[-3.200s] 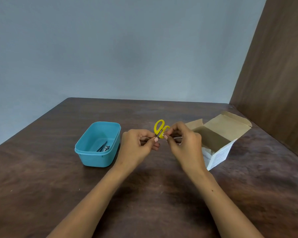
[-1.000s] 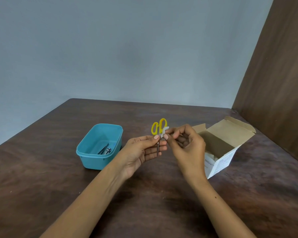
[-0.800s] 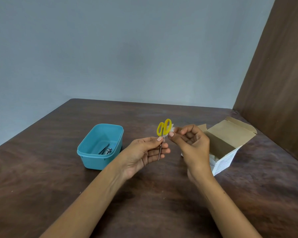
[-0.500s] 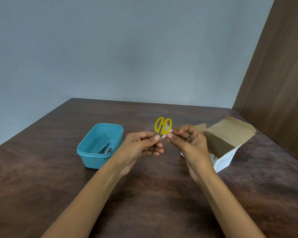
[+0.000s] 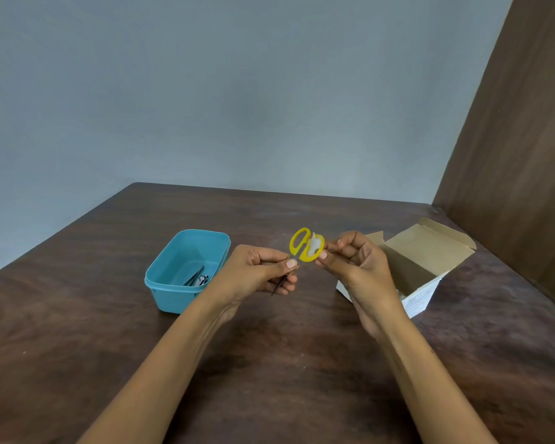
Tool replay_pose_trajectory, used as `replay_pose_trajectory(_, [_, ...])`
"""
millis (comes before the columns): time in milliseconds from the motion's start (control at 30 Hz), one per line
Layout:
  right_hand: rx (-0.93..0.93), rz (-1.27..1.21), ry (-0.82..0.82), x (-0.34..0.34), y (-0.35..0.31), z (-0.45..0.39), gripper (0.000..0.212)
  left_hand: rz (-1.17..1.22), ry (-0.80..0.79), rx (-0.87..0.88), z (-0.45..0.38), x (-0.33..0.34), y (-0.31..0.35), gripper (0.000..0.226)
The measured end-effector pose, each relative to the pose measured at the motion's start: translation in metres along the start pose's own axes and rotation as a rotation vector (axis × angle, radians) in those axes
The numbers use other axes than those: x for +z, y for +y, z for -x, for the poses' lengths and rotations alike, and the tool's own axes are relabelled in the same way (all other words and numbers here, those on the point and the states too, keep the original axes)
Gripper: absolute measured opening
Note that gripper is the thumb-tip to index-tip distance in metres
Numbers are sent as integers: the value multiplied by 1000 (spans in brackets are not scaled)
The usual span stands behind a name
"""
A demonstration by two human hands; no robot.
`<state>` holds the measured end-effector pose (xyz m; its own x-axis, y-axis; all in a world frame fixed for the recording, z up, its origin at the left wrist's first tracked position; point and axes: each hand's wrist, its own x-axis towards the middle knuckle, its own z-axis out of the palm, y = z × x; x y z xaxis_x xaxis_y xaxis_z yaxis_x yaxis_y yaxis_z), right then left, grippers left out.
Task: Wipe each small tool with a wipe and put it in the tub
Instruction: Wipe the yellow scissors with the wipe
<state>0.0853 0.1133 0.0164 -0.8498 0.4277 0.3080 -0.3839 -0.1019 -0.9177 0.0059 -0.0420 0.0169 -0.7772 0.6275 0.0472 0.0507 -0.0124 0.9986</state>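
Since half a second ago, your right hand has pushed the white wipe into the right handle loop of the yellow-handled scissors, where before it pinched the wipe just below the handles; the scissors have tilted slightly to the right.

From the head view, your left hand has its fingers curled around the dark blades, thumb pressed near the pivot, with the blade tips poking out below your fingers. The handles stand up between your two hands, above the middle of the bench. Your right hand pinches the wipe between thumb and curled fingers against the right loop, so the white fills that loop.

To the left, the teal tub sits on the bench just beside your left wrist, with a few small metal tools lying inside at its near end. To the right, behind your right hand, the open cardboard box rests on the bench with its flaps raised. A brown wooden panel rises at the far right.
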Motion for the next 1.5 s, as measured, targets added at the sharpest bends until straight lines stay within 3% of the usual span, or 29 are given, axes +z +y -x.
replay_pose_trajectory(233, [218, -386, 30, -1, -1, -2, 30, 2, -6, -8, 0, -3, 3, 15])
replay_pose_trajectory(333, [232, -425, 75, 0, 0, -2, 30, 21, 8, 3, -1, -3, 3, 15])
replay_pose_trajectory(500, [87, -265, 186, -1, 0, -2, 25, 11, 34, 38, -2, -4, 1, 15])
replay_pose_trajectory(633, [-121, 42, 275, -4, 1, -5, 20, -78, 92, 102, -3, -4, -2, 15])
replay_pose_trajectory(867, [-532, 722, 114, -4, 12, -4, 22, -196, 115, 164, -3, -3, -2, 13])
replay_pose_trajectory(1100, [-476, 681, 109, -3, 12, -3, 16, -139, 187, 167, -3, -3, -4, 9])
replay_pose_trajectory(1267, [-459, 585, 244, -4, 11, -5, 17, -136, 113, 135, -1, 5, -6, 9])
replay_pose_trajectory(1500, [-448, 614, 251, -5, 16, -6, 21, -42, 112, 77, 1, 12, -7, 9])
